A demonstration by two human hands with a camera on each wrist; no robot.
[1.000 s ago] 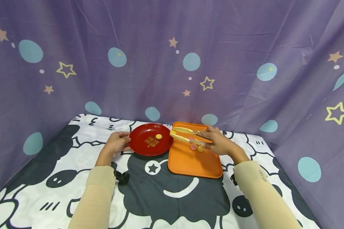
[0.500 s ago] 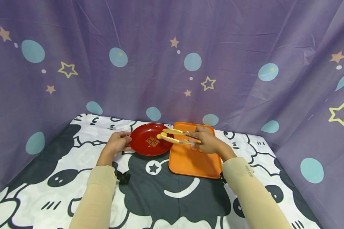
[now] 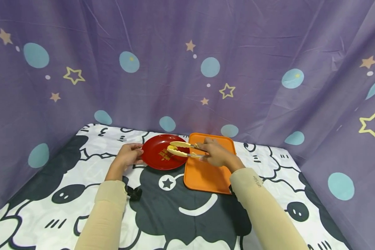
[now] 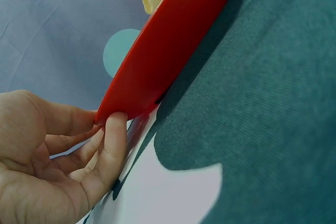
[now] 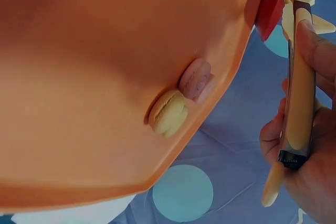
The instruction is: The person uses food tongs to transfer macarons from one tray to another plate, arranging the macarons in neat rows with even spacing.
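Observation:
My left hand (image 3: 130, 155) pinches the left rim of a red plate (image 3: 153, 158); in the left wrist view its thumb and fingers grip the edge. My right hand (image 3: 217, 153) grips yellow-tipped tongs (image 5: 302, 82) around the handles. Their tips reach over the plate's right half, on either side of a yellow macaron (image 3: 172, 148) near the gold print. Whether the tips squeeze it, I cannot tell. In the right wrist view, a pink macaron (image 5: 194, 78) and a yellow one (image 5: 167, 112) lie close together on the orange tray (image 5: 68, 103).
The tray stands just right of the plate, their edges close together, with my right hand over its upper part. A black-and-white cartoon cloth (image 3: 193, 229) covers the table. Behind it hangs a purple curtain (image 3: 162, 86) with stars and blue dots.
My right hand has moved left from over the tray, carrying a yellow macaron in the tongs to the plate, beside the one lying there. My left hand keeps its hold on the rim.

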